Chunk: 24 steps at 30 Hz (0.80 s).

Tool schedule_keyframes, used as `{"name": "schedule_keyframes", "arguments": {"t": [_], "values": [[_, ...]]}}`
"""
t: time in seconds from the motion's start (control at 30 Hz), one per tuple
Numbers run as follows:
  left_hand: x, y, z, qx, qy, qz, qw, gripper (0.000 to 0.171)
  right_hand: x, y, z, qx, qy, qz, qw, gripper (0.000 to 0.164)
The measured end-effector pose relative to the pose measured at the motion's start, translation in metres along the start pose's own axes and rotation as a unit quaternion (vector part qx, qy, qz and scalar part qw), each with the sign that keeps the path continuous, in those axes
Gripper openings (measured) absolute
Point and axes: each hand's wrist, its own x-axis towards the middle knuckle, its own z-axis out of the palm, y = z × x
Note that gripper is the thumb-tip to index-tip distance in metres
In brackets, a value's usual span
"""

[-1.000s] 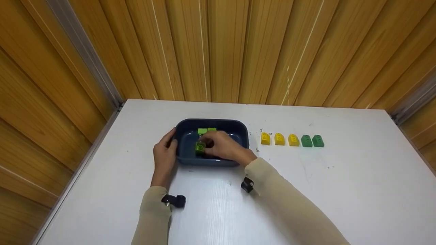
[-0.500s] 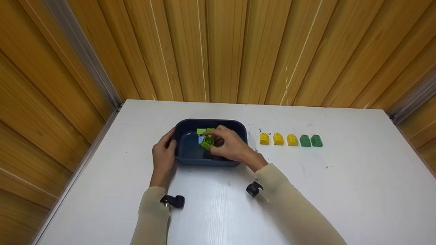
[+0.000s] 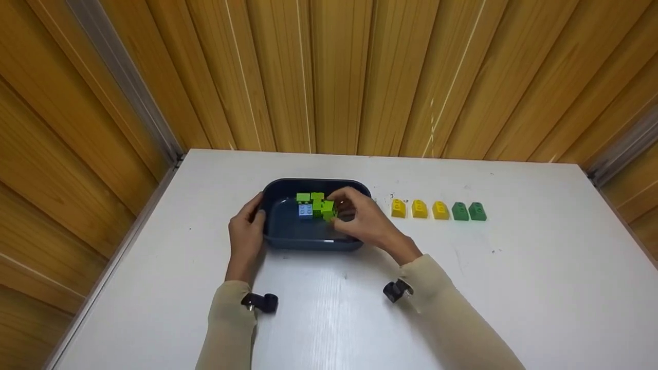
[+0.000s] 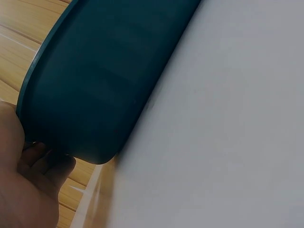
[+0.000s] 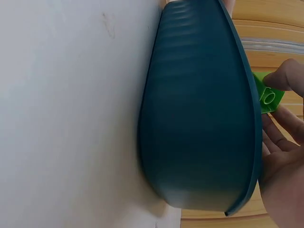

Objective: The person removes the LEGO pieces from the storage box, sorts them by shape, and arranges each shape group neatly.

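My left hand [image 3: 247,231] grips the left end of a dark blue rectangular tub [image 3: 308,245], thumb at its rim. In the left wrist view, that hand's fingers curl against the tub's end. My right hand [image 3: 369,220] reaches over the tub's right part and pinches a lime green toy building brick [image 3: 329,209] between thumb and fingers. The right wrist view shows the hollow underside of this brick [image 5: 269,97] just beyond the rim. Beside it in the tub lie a light blue brick [image 3: 305,211] and several lime green bricks [image 3: 303,197], some partly hidden.
To the right of the tub, 3 yellow sloped bricks [image 3: 419,209] and 2 dark green sloped bricks [image 3: 460,211] stand in a row on the white table [image 3: 318,318]. Wood-patterned panels [image 3: 334,77] rise behind the table.
My right hand has lifted the lime green brick and shifted it rightward within the tub, turning it. The light blue brick has come into view. My left hand keeps its place on the tub.
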Motion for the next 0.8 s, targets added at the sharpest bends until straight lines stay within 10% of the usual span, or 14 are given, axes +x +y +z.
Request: {"name": "schedule_keyframes", "arguments": {"t": [0.8], "values": [[0.001, 0.002, -0.001, -0.004, -0.008, -0.008, 0.9999, 0.042, -0.037, 0.017, -0.044, 0.013, 0.087, 0.018, 0.996, 0.047]]}}
